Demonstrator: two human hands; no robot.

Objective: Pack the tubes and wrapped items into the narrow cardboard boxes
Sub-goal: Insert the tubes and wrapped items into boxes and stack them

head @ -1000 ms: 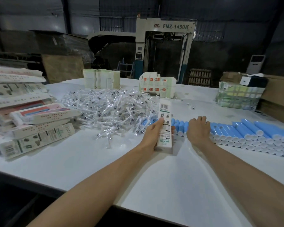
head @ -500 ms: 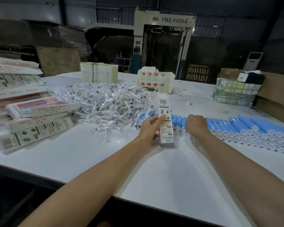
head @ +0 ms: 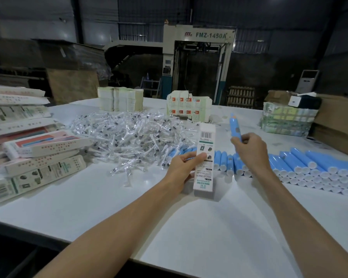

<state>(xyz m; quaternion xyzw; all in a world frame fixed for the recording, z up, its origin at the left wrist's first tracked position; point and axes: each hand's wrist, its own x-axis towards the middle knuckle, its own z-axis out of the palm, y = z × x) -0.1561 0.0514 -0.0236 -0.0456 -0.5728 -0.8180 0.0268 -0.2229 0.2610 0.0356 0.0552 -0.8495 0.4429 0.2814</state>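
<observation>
My left hand (head: 182,167) grips a narrow white printed box (head: 205,159) that stands upright on the white table (head: 189,233), its top end open. To the right of the box, my right hand (head: 248,146) holds a blue tube (head: 235,128) lifted above the table, tip pointing up. A long row of blue tubes (head: 301,167) with white caps lies on the table to the right. A large heap of clear-wrapped white items (head: 129,137) spreads behind and left of the box.
Packed narrow boxes (head: 34,157) are stacked at the table's left edge. Bundles of flat box blanks (head: 120,99) (head: 189,106) stand at the back, a wrapped bundle (head: 287,121) and brown cartons (head: 340,127) at far right. A large machine (head: 197,63) stands behind.
My right hand closed on a blue tube in the row and lifted it up beside the box. My left hand kept holding the box upright.
</observation>
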